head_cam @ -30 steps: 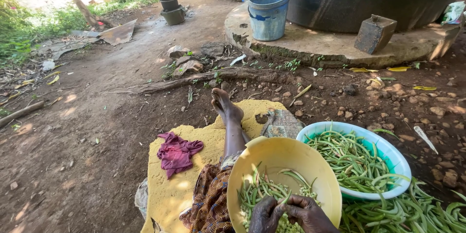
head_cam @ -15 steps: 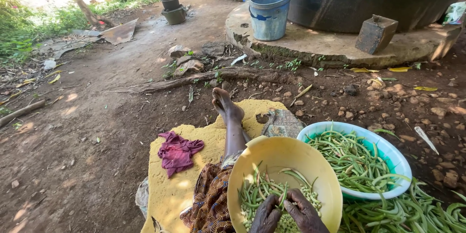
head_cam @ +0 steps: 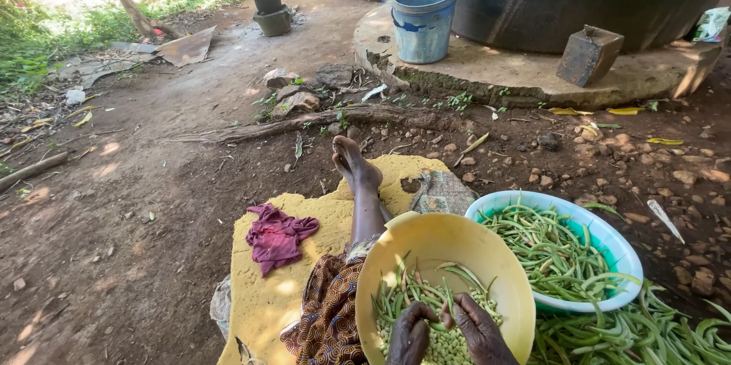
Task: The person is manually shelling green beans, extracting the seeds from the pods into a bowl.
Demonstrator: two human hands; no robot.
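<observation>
Pod being pinched between both hands, low in the yellow bowl resting on the lap. Left hand curling tight, fingers closing on one end; right hand doing likewise on the other, fingertips narrow and meeting at the pod's middle (knuckles hiding the exact contact). Lying under the hands: pale shelled beans, with more green pods fanning up the bowl's wall.

Judging the pod light, slim and bendy rather than stiff, likely snapping if folded hard; skin looking smooth, perhaps a little slick. Best taking hold near the tips with thumb and forefinger, leaving the seam between them free. Shelled beans seeming small, round and prone to rolling, so better scooping than pinching.

Sitting just beside the yellow bowl, to the right: teal bowl heaped with whole pods, and a loose pile spilling on the dirt below it. Stretching forward over a yellow mat: a bare leg, with a maroon cloth crumpled near it. Standing well apart at the far side: blue bucket on a concrete slab, touching nothing in hand.
</observation>
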